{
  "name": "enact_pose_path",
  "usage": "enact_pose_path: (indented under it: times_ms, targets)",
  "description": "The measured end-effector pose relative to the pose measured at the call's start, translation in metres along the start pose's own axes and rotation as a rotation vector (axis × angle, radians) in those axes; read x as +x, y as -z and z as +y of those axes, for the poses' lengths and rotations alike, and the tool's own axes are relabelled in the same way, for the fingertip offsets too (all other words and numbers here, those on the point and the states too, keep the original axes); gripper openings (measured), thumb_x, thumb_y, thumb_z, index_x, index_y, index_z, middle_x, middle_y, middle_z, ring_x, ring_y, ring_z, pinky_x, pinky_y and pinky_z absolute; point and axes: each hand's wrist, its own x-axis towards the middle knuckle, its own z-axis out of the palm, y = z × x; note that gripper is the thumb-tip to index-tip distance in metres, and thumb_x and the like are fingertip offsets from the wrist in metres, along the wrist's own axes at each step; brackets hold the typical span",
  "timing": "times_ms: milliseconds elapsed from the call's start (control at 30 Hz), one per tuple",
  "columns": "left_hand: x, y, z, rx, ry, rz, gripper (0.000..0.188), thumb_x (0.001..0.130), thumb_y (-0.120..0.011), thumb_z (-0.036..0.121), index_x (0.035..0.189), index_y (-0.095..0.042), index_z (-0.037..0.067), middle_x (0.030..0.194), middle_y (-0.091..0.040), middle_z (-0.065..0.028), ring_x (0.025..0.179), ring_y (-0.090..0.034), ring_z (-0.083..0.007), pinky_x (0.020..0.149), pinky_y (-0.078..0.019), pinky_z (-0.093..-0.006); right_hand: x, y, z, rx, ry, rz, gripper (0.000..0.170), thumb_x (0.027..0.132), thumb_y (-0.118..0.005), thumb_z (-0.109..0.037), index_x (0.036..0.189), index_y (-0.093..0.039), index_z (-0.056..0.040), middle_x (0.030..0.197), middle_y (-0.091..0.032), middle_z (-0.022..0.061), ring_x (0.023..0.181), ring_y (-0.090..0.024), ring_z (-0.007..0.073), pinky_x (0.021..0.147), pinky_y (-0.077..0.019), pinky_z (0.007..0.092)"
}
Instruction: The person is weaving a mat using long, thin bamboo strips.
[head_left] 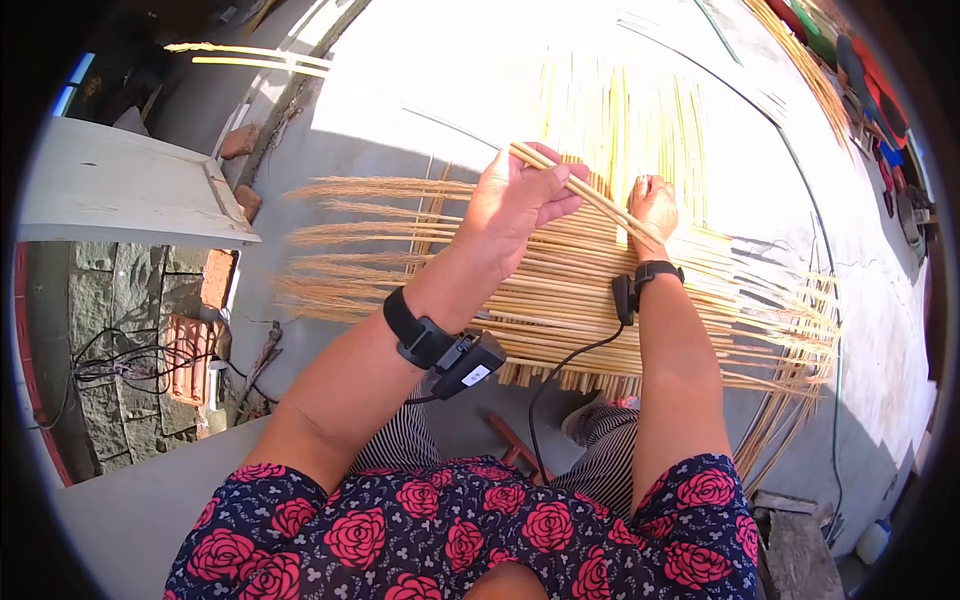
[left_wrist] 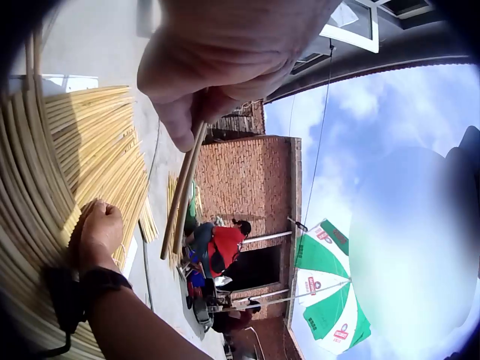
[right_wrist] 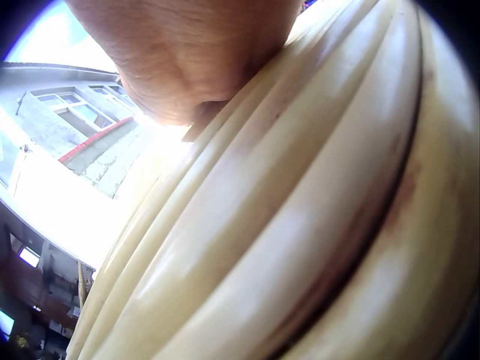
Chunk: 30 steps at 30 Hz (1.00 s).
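Note:
My left hand (head_left: 512, 207) pinches a pair of thin, pale stalks (head_left: 606, 207), held slantwise above a woven mat of stalks (head_left: 560, 290). The left wrist view shows the pair of stalks hanging out below the thumb and fingers. Many stalks run crosswise in the mat, some with feathery tassels (head_left: 340, 235) at the left; lengthwise stalks (head_left: 620, 110) fan out beyond it. At the mat's far part, my right hand (head_left: 655, 212) has its fingers curled down on the stalks. From the right wrist, large close stalks (right_wrist: 300, 187) fill the view and its fingertips are hidden.
A white board (head_left: 130, 180) and bricks (head_left: 238, 142) stand at the left, with black cable (head_left: 140, 360) below. A hose (head_left: 800, 170) runs along the floor at the right. More stalks (head_left: 800, 50) lie at the far right. A person in red (left_wrist: 225, 247) is beyond the mat.

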Motion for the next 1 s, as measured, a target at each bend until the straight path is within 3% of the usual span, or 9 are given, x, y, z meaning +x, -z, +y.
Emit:
enact_pose_path:
  times_ms: [200,333,567,700,800,900,1000]
  targets:
    - [0.016,0.020,0.008,0.289,0.184,-0.161,0.021,0.086,-0.058,0.010,0.101,-0.047,0.003,0.102,-0.059,-0.0157,0.095,-0.060,-0.0211,0.081,-0.0526,-0.0301,0.002,-0.006,0.006,-0.065,0.041,0.037,0.020,0.085,-0.055,-0.030,0.090,-0.059,-0.0115,0.093,-0.060,0.0090,0.087,-0.059,0.0277,0.074,-0.0479,0.0399]
    - [0.026,0.031,0.015,0.481,0.294,-0.275,0.022,0.085,-0.058,0.009,0.102,-0.047,0.001,0.100,-0.059,-0.0150,0.094,-0.061,-0.0203,0.079,-0.0538,-0.0287,0.005,-0.002,0.002,0.001,-0.072,-0.023,0.019,0.084,-0.056,-0.031,0.093,-0.060,-0.0138,0.098,-0.061,0.0085,0.088,-0.059,0.0270,0.074,-0.0479,0.0385]
    - [0.040,0.051,0.005,0.675,0.464,-0.416,0.020,0.083,-0.059,0.008,0.099,-0.049,0.000,0.096,-0.061,-0.0127,0.091,-0.062,-0.0185,0.073,-0.0552,-0.0267,0.022,0.000,0.011,0.243,-0.073,-0.034,0.019,0.081,-0.064,-0.029,0.085,-0.063,-0.0103,0.086,-0.066,0.0086,0.074,-0.061,0.0236,0.069,-0.0477,0.0346]
    - [0.042,0.054,0.001,0.685,0.474,-0.473,0.017,0.083,-0.058,0.006,0.096,-0.050,0.000,0.095,-0.061,-0.0118,0.092,-0.062,-0.0178,0.072,-0.0551,-0.0256,0.031,0.018,0.002,0.304,-0.023,-0.131,0.020,0.081,-0.065,-0.025,0.081,-0.060,-0.0062,0.070,-0.061,0.0062,0.061,-0.055,0.0176,0.061,-0.0449,0.0321]
    - [0.043,0.055,0.000,0.715,0.485,-0.536,0.016,0.082,-0.058,0.005,0.095,-0.050,0.001,0.095,-0.061,-0.0113,0.093,-0.062,-0.0176,0.072,-0.0548,-0.0253,0.036,0.031,-0.001,0.376,0.069,-0.198,0.015,0.082,-0.064,-0.019,0.081,-0.060,-0.0056,0.068,-0.060,0.0031,0.058,-0.052,0.0126,0.055,-0.0435,0.0271]
    - [0.044,0.050,-0.001,0.750,0.501,-0.614,0.017,0.081,-0.059,0.005,0.095,-0.049,0.001,0.094,-0.061,-0.0108,0.092,-0.062,-0.0175,0.072,-0.0545,-0.0255,0.044,0.062,-0.012,0.884,-0.197,-0.573,0.009,0.085,-0.062,-0.012,0.083,-0.060,-0.0043,0.070,-0.059,0.0008,0.057,-0.049,0.0071,0.051,-0.0408,0.0199]
    - [0.040,0.046,-0.002,0.754,0.511,-0.711,0.019,0.080,-0.061,0.007,0.095,-0.049,0.002,0.091,-0.061,-0.0096,0.090,-0.063,-0.0169,0.072,-0.0544,-0.0258,0.043,0.105,-0.038,1.230,-0.174,-0.783,0.005,0.086,-0.058,-0.008,0.086,-0.059,-0.0028,0.071,-0.058,0.0002,0.056,-0.047,0.0049,0.049,-0.0390,0.0157]
